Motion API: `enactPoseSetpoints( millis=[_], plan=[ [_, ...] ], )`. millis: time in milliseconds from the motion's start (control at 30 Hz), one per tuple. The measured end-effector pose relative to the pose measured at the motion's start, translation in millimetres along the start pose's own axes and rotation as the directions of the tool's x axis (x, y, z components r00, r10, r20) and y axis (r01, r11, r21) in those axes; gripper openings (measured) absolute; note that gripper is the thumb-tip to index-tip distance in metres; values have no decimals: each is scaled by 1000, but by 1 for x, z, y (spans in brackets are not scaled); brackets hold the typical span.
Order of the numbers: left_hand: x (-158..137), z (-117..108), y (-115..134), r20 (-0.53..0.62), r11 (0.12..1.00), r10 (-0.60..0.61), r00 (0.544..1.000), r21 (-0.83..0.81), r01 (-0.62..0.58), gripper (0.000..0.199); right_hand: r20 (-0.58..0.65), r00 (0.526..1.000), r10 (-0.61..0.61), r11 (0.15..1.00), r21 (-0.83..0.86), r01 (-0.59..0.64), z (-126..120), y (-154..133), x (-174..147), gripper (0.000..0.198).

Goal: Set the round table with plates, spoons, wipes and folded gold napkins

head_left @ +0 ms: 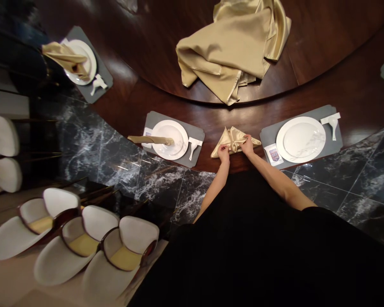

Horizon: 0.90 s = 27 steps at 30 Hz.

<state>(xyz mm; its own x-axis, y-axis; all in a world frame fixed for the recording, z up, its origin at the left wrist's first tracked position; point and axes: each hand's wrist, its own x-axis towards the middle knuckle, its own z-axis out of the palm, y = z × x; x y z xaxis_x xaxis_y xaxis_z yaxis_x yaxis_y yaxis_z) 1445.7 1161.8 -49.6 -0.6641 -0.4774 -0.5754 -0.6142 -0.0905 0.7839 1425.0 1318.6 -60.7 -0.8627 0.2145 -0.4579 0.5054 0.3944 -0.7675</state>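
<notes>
A gold satin napkin [233, 138], folded into a wide shape with pointed ends, lies on the dark wood table near its front edge. My left hand [223, 152] is closed at the napkin's lower left side, its fingers pinching the cloth. On the right, my right hand [247, 145] grips the fold near the napkin's right point. Left of the napkin, a white plate [181, 147] carries a rolled gold napkin [150, 140]. To the right, another white plate [304, 140] sits on a grey placemat [334, 147] with nothing on it.
A heap of gold cloths [224, 47] lies on the raised round turntable [310, 59]. White rests [195, 147] and a packet [273, 154] lie on the placemats. At far left, a further setting holds a folded napkin [65, 57]. Several white chairs [99, 224] stand at lower left.
</notes>
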Motion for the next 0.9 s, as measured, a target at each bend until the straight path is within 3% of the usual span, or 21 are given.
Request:
enactPoseSetpoints(
  millis=[100,167,267,300,333,400,433,467,500,567,633,733,833,900],
  plan=[
    [-10,-2,0,27,985,92,995,144,-95,16,-19,999,48,998,35,-47,0,-3,-8,68],
    [-20,-5,2,49,936,175,983,302,-181,16,-47,999,-9,1000,24,10,0,-7,-13,69],
    [-35,-8,8,78,764,319,945,569,-304,25,-107,986,-126,988,-102,116,-2,-11,-19,57],
    [-40,-7,10,169,678,361,917,628,-382,31,-116,985,-126,982,-156,108,-2,-11,-19,53],
    [-43,-6,10,309,579,380,872,656,-485,36,-120,987,-111,976,-201,85,-3,-10,-18,50],
    [-47,-1,8,589,367,373,717,616,-697,52,-127,988,-89,967,-247,55,-3,-8,-13,46],
    [-48,3,6,675,272,349,650,591,-759,62,-127,988,-88,967,-249,54,-3,-7,-10,44],
    [-48,7,3,721,192,318,615,586,-787,71,-127,988,-91,969,-242,58,-3,-6,-6,42],
    [-47,12,-1,734,128,287,616,607,-784,74,-124,988,-94,971,-230,64,-4,-6,-3,40],
    [-46,22,-8,700,40,244,671,684,-729,71,-119,989,-92,977,-201,67,-7,-7,2,39],
    [-46,34,-14,651,-19,235,722,746,-666,63,-127,989,-80,982,-181,56,-12,-10,3,40],
    [-47,53,-14,616,-78,236,752,783,-617,59,-158,984,-82,981,-185,52,-20,-12,-7,42],
    [-46,71,-1,561,-20,207,802,822,-569,62,-193,974,-118,978,-193,80,-31,-8,-25,42],
    [-44,78,16,511,142,181,840,832,-537,62,-220,968,-124,980,-182,84,-38,-4,-38,38]
  ],
)
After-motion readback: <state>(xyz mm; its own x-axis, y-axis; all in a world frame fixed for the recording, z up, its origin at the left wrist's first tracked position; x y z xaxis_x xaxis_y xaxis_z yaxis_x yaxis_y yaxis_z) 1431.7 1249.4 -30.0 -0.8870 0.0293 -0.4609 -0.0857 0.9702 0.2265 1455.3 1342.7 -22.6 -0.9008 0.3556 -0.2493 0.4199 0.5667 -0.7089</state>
